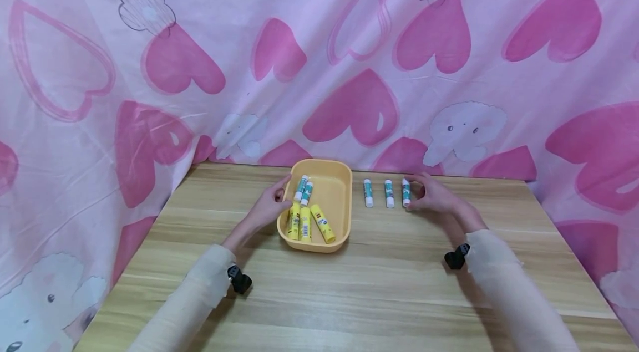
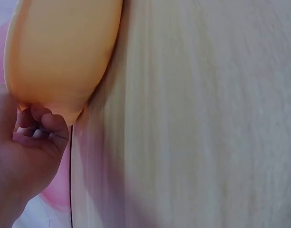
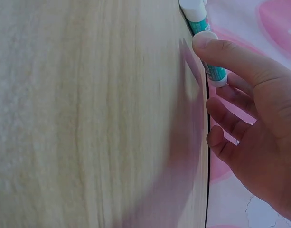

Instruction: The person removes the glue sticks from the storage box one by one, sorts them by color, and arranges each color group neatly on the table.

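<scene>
Noted a light-brown wood-grain table (image 1: 349, 296), streaked left to right. Recorded a pale pink cloth (image 1: 317, 36) hung beyond the far edge and along the left and right sides, creased in places. Logged on it: solid deep-pink hearts (image 1: 356, 111), mostly tilted; an outlined heart (image 1: 60, 58) at left; a dark-lined scalloped shape (image 1: 146, 5) to the right of that; a white fluffy figure (image 1: 466, 127) with two eyes at far right; a larger fluffy figure (image 1: 50, 302) at near left, cut off by the view's border.
</scene>
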`<action>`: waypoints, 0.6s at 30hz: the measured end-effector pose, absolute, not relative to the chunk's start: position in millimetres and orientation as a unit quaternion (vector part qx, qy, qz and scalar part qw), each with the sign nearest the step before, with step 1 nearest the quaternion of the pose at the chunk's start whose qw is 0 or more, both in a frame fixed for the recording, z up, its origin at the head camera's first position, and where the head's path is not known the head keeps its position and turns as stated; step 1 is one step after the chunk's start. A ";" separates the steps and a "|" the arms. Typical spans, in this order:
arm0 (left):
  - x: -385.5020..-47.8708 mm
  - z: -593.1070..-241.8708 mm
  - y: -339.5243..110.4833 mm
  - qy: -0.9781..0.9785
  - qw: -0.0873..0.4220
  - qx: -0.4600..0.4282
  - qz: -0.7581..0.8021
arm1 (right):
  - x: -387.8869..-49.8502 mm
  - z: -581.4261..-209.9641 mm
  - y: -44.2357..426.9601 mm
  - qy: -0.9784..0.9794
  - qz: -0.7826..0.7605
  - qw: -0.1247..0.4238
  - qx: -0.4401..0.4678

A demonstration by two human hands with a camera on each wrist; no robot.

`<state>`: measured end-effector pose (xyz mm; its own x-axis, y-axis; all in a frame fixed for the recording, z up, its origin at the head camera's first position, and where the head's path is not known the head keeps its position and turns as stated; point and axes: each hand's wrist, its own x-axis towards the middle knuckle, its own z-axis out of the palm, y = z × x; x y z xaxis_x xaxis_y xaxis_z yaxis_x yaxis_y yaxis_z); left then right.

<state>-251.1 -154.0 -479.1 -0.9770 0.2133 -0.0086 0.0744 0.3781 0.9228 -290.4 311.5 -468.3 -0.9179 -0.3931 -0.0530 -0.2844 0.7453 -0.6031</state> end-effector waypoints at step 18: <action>-248.5 -475.4 -150.7 0.803 0.088 0.065 0.586 | -292.6 -470.7 316.8 0.920 -0.313 0.127 -0.197</action>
<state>-248.5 -150.7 -475.4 -0.9761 0.2074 -0.0648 0.0014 0.3043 0.9526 -292.6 316.8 -470.7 -0.8898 -0.4430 -0.1101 -0.2840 0.7260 -0.6263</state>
